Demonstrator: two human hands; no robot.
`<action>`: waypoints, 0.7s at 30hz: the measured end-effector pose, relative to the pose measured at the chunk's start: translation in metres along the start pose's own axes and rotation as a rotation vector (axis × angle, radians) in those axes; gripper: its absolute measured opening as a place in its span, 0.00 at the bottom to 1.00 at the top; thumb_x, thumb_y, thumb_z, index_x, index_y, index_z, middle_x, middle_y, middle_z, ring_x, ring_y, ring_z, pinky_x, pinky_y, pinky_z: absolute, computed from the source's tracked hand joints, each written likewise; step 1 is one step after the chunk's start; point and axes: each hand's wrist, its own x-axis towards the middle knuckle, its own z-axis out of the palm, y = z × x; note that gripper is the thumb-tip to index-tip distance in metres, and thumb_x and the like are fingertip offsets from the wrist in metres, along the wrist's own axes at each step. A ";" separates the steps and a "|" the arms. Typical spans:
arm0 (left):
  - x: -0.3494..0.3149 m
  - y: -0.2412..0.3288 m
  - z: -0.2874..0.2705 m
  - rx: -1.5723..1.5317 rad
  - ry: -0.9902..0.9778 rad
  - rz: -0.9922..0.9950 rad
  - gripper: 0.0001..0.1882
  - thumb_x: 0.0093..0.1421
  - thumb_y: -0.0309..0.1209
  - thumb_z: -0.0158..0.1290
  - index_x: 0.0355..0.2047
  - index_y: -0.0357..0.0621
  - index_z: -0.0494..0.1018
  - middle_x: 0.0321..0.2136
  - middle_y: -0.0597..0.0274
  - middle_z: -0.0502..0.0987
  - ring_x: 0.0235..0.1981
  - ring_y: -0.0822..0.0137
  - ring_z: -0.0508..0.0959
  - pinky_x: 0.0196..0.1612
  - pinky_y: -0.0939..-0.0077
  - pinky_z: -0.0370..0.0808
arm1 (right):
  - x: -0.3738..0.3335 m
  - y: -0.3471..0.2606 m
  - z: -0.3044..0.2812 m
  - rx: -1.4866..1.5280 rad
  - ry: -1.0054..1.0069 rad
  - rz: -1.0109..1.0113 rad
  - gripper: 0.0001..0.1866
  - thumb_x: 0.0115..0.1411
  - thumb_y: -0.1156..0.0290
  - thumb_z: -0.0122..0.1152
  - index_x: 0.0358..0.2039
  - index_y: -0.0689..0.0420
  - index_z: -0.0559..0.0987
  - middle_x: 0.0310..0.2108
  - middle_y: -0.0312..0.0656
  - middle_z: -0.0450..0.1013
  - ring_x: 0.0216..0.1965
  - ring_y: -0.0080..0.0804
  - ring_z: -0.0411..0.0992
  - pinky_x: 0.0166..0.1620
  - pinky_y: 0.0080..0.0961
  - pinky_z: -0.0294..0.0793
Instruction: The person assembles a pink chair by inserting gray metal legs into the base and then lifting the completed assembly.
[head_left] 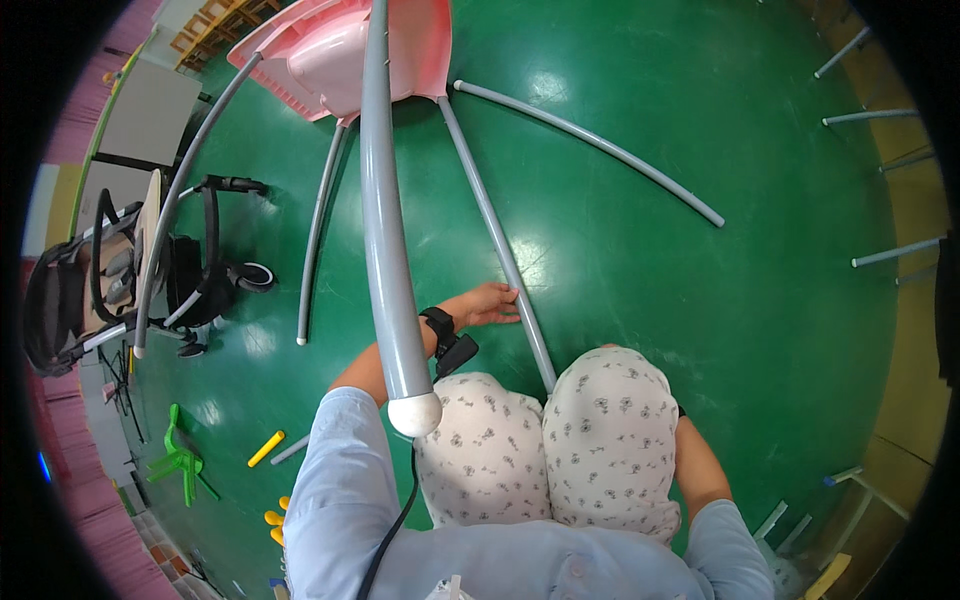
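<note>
No lettering, numbers, labels or signs can be read on anything in this downward head view.

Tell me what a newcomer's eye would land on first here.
Probably the big pink plastic piece at the top, and the thick-looking grey tube sweeping down left of centre to a rounded white end. Next, near the middle, the left hand touching another grey tube above the green floor.

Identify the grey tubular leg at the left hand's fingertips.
The grey tubular leg running from the pink plastic shell to between the white floral-trousered knees; only this one meets the left hand.
</note>
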 end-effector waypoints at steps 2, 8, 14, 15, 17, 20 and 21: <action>-0.004 0.002 0.002 -0.011 -0.006 -0.001 0.08 0.60 0.29 0.45 0.38 0.40 0.66 0.38 0.61 0.68 0.44 0.63 0.70 0.52 0.64 0.67 | 0.010 -0.001 0.013 0.037 -0.019 0.024 0.12 0.54 0.68 0.52 0.37 0.62 0.72 0.31 0.49 0.73 0.33 0.35 0.71 0.38 0.25 0.69; -0.010 0.003 0.004 -0.037 -0.015 -0.026 0.07 0.58 0.29 0.47 0.36 0.41 0.66 0.37 0.63 0.69 0.43 0.64 0.69 0.51 0.67 0.67 | 0.035 -0.006 0.047 0.111 -0.069 0.076 0.13 0.55 0.67 0.52 0.38 0.61 0.71 0.31 0.48 0.72 0.33 0.33 0.71 0.39 0.25 0.69; -0.012 -0.005 0.007 -0.035 -0.027 0.022 0.09 0.58 0.32 0.48 0.37 0.41 0.66 0.37 0.64 0.69 0.39 0.67 0.70 0.49 0.71 0.68 | 0.048 -0.014 0.056 0.158 -0.132 0.113 0.14 0.55 0.66 0.52 0.40 0.61 0.71 0.32 0.48 0.72 0.34 0.32 0.71 0.39 0.25 0.69; -0.014 -0.006 0.004 -0.036 -0.034 0.027 0.11 0.59 0.32 0.47 0.39 0.39 0.66 0.38 0.63 0.69 0.39 0.67 0.71 0.48 0.71 0.69 | 0.051 -0.015 0.058 0.165 -0.145 0.118 0.14 0.56 0.66 0.52 0.40 0.61 0.70 0.32 0.48 0.72 0.34 0.32 0.71 0.39 0.25 0.69; -0.025 0.005 0.003 0.207 0.025 0.050 0.13 0.59 0.32 0.47 0.42 0.39 0.66 0.38 0.62 0.70 0.39 0.66 0.71 0.47 0.71 0.69 | 0.054 -0.015 0.060 0.185 -0.164 0.143 0.15 0.56 0.66 0.51 0.40 0.61 0.70 0.32 0.48 0.72 0.34 0.31 0.70 0.39 0.25 0.69; -0.058 0.013 -0.019 1.020 0.228 0.380 0.18 0.57 0.33 0.48 0.46 0.39 0.65 0.39 0.54 0.71 0.39 0.61 0.72 0.44 0.70 0.70 | 0.061 -0.015 0.066 0.208 -0.193 0.156 0.15 0.56 0.65 0.51 0.41 0.61 0.70 0.33 0.48 0.72 0.34 0.31 0.70 0.39 0.25 0.69; -0.075 0.012 -0.027 1.191 0.283 0.413 0.15 0.57 0.31 0.47 0.45 0.41 0.66 0.38 0.55 0.72 0.38 0.60 0.73 0.43 0.69 0.70 | 0.062 -0.014 0.068 0.219 -0.201 0.162 0.16 0.56 0.65 0.51 0.41 0.61 0.70 0.33 0.48 0.72 0.34 0.30 0.70 0.39 0.25 0.69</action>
